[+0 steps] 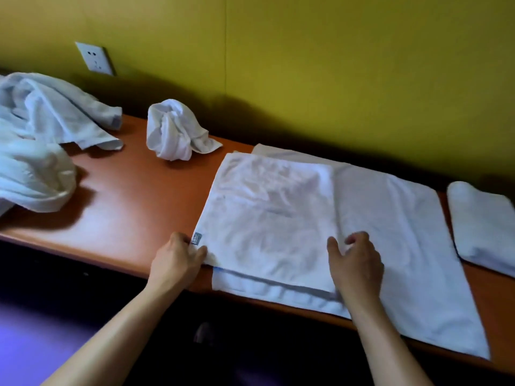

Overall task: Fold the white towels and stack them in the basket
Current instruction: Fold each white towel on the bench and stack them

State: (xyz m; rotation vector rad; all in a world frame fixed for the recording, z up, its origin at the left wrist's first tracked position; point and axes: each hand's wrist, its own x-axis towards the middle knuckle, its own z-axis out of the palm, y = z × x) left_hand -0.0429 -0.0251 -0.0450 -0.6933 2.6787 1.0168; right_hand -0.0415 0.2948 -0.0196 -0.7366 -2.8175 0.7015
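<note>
White towel [278,218], soft terry, lies flat on the orange-brown laminate table [125,207]; its left half is doubled over into a squarish panel, the single layer running right, near edge overhanging the table front. Left hand [175,260] pinches the folded corner by a small grey tag [196,238]. Right hand [355,263] rests on the fold edge, fingers loosely bent, gripping nothing. Crumpled towel [175,132] and loose heap [41,135] sit left; folded towel [485,227] right. Bare tabletop between heap and hands
</note>
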